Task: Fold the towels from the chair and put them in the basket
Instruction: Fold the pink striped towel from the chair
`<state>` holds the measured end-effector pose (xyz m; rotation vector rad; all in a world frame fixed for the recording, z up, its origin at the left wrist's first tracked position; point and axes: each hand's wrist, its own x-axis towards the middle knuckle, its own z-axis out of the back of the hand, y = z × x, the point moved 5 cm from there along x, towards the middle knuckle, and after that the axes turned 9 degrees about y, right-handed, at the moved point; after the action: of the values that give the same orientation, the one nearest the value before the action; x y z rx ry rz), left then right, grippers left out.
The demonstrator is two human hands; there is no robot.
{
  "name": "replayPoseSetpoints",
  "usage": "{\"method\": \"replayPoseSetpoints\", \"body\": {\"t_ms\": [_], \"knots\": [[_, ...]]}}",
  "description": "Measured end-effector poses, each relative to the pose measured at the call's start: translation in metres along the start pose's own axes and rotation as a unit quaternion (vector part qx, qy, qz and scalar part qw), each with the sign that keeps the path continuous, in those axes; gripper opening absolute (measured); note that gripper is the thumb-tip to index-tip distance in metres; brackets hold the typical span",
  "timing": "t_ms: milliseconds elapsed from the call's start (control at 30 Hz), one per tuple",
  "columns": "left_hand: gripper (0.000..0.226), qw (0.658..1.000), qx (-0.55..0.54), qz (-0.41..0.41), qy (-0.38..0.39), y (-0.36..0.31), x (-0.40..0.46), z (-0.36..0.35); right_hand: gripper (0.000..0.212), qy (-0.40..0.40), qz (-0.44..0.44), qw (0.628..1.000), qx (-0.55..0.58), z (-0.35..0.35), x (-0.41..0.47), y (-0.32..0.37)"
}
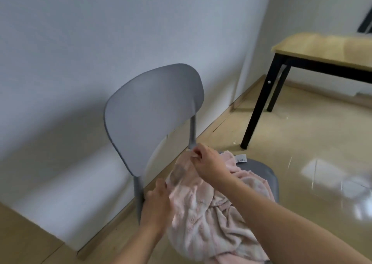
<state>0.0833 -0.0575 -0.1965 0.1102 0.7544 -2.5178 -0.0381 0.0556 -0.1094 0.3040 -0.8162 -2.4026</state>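
A heap of pale pink towels (203, 213) lies crumpled on the seat of a grey plastic chair (153, 111). A white label shows at the heap's far edge. My right hand (207, 163) pinches an upper corner of the top towel near the chair's right back post. My left hand (157, 205) grips the same towel's left edge beside the left back post. The image is blurred by motion. No basket is in view.
A white wall (80, 42) runs behind the chair, with a wooden skirting along the floor. A wooden table with black legs (314, 50) stands at the upper right. Glossy beige floor tiles (302, 143) spread to the right of the chair.
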Motion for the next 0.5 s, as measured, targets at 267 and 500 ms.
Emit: {"method": "replayPoseSetpoints", "body": {"t_ms": [267,500], "knots": [[0.030,0.962,-0.197,-0.184,0.040,-0.104,-0.074,0.108,0.014,-0.231,0.008,0.973,0.030,0.185,-0.086,0.059],[0.020,0.899,-0.280,-0.334,0.045,-0.234,-0.144,0.233,0.009,-0.357,-0.013,0.934,0.026,0.314,-0.164,0.087]]}}
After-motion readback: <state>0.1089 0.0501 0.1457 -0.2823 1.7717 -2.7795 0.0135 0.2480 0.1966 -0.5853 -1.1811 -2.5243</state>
